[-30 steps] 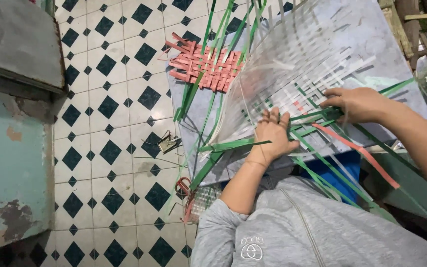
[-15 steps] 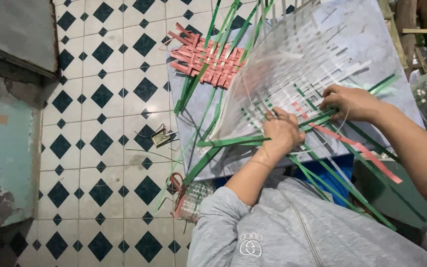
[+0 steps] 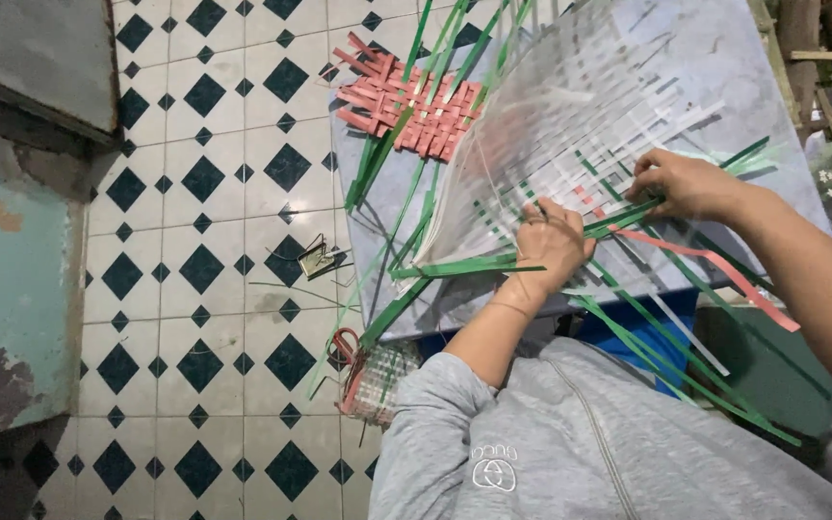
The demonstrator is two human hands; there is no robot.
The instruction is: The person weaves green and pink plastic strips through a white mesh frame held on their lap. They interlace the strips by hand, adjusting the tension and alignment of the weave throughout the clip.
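A woven mat [image 3: 570, 125] of white and clear strips with green ones lies on a grey-blue table top [image 3: 772, 87]. My left hand [image 3: 551, 246] rests on the mat's near edge, fingers closed on a green strip [image 3: 464, 267] that runs out to the left. My right hand [image 3: 686, 183] is further right and pinches another green strip [image 3: 628, 214] in the weave. A loose pink strip [image 3: 715, 274] trails toward me under my right forearm. Long green strips [image 3: 686, 361] hang off the near edge over my grey sleeves.
A small pink woven piece [image 3: 406, 101] lies at the table's far left corner under green strips. On the diamond-tiled floor [image 3: 204, 260] are red-handled scissors [image 3: 344, 342], a small woven basket [image 3: 377, 380] and a scrap [image 3: 320, 258]. A worn teal wall [image 3: 12, 289] stands at left.
Both hands stay on the same green strips at the mat's near edge, shifting only slightly. The view has drifted a little, showing more of the table top.
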